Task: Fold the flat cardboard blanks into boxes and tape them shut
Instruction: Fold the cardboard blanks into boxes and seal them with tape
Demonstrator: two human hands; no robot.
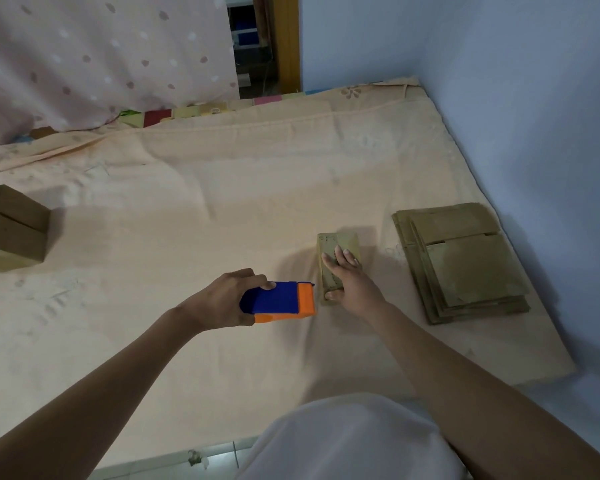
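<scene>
A soft peach sheet (pixel 222 202) covers the bed; flat brown cardboard blanks (pixel 465 265) are stacked by the blue wall; the small box (pixel 340 244) lies long-ways, pointing away; the right hand (pixel 350 282) presses flat on it; the left hand (pixel 222 299) grips a blue-and-orange tape dispenser (pixel 281 301) just beside.

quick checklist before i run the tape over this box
1. Small brown cardboard box held steady: ok, right hand rests flat on it.
2. Blue and orange tape dispenser in grip: ok, left hand holds it.
3. Dispenser on the box: not ok, it sits beside it.
4. Flaps fully closed: cannot tell, hand covers them.
5. Flat cardboard blanks clear of the work: ok, stacked to the right.
</scene>
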